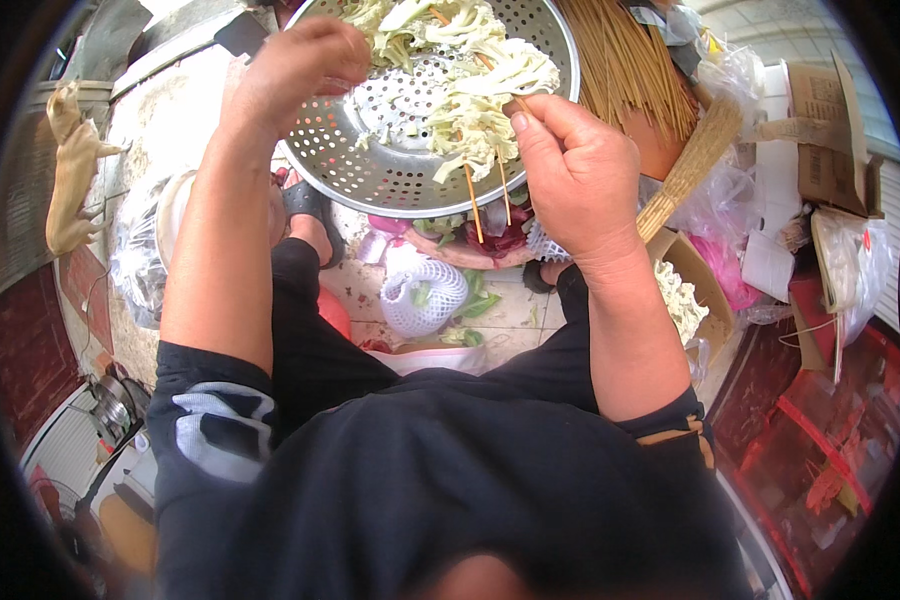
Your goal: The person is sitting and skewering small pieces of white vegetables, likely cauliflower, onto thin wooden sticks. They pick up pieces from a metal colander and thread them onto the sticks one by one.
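A large perforated metal colander [390, 196] stands before me with cauliflower florets [412, 30] heaped at its far side. My right hand [581, 169] pinches a thin wooden skewer [521, 103] between thumb and forefinger at the colander's right side. Cauliflower pieces [521, 67] are threaded along this skewer, which slants up and left. Beneath it lie more skewered cauliflower pieces [469, 124], their bare stick ends poking over the near rim. My left hand [307, 60], blurred, hovers over the colander's left rim with curled fingers; whether it holds anything is unclear.
Bare wooden skewers [630, 67] lie in a bundle at the upper right, near a straw broom [694, 165]. A cardboard box [709, 300] with cauliflower sits by my right forearm. White foam netting [424, 296] lies between my feet. A tan dog [75, 172] is at the left.
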`<act>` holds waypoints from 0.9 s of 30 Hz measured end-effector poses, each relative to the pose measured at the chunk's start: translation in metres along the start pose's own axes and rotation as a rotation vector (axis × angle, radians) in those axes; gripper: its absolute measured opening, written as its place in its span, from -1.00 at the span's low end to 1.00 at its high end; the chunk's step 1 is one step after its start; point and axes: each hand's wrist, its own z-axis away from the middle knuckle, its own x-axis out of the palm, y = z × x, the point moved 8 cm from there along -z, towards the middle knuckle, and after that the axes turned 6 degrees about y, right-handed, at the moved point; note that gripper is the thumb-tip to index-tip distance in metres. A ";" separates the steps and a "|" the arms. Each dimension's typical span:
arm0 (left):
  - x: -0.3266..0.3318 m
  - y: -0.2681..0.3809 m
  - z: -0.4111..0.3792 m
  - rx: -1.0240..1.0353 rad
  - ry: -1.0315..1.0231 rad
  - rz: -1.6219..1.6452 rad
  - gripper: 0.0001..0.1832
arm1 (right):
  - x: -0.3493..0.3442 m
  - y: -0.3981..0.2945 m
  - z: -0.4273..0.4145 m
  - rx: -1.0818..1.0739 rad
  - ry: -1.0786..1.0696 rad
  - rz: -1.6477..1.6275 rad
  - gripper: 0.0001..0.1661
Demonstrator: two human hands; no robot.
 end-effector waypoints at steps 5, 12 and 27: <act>0.089 -0.014 0.059 0.088 -0.659 -0.929 -0.60 | 0.003 0.003 0.001 -0.024 -0.001 0.037 -0.86; 0.130 -0.019 0.077 0.267 -0.664 -1.180 -0.79 | 0.003 -0.001 0.001 -0.008 -0.005 -0.012 -0.86; 0.009 -0.003 0.006 0.217 0.241 -1.402 -0.74 | 0.001 -0.007 0.003 -0.097 0.011 -0.025 -0.87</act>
